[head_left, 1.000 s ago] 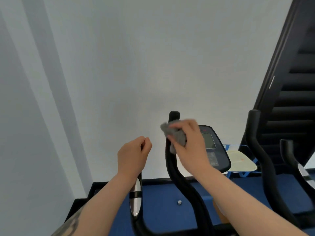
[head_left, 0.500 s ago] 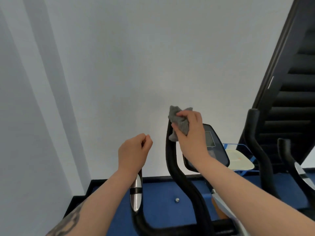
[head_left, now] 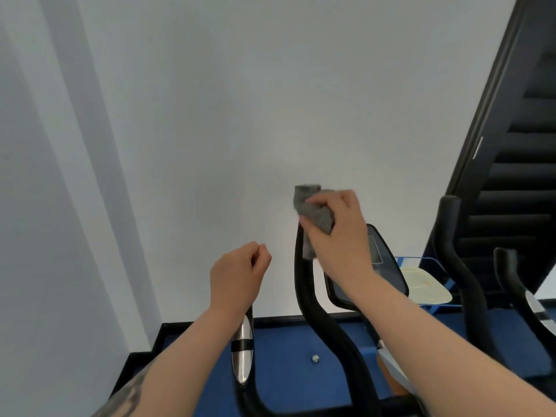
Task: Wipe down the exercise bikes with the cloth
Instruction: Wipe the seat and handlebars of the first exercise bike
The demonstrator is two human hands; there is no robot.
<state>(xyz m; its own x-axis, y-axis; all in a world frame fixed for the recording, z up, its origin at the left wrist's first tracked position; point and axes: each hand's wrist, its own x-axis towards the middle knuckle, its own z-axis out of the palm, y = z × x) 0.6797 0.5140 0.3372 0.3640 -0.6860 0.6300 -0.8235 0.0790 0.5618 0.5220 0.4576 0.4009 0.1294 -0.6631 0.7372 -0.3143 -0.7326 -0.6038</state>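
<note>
We are gripping the grey cloth (head_left: 316,213) in our right hand (head_left: 340,233), fingers curled round it and pressing it over the top end of the black handlebar (head_left: 313,311) of the exercise bike in front of us. A loose corner of the cloth is sticking up above the fingers and another fold is hanging down beside the bar. Our left hand (head_left: 236,273) is closing in a fist round the top of the left grip, whose chrome sensor (head_left: 243,344) is showing just below the wrist. Just behind our right forearm the bike's console (head_left: 388,269) is tilting toward us. Further right, two black handlebars of a second bike (head_left: 460,266) are rising near a dark staircase (head_left: 517,145). Between the bikes a blue stand (head_left: 427,260) is holding a pale tray. Below us blue flooring (head_left: 288,350) is meeting a white wall (head_left: 240,100).
</note>
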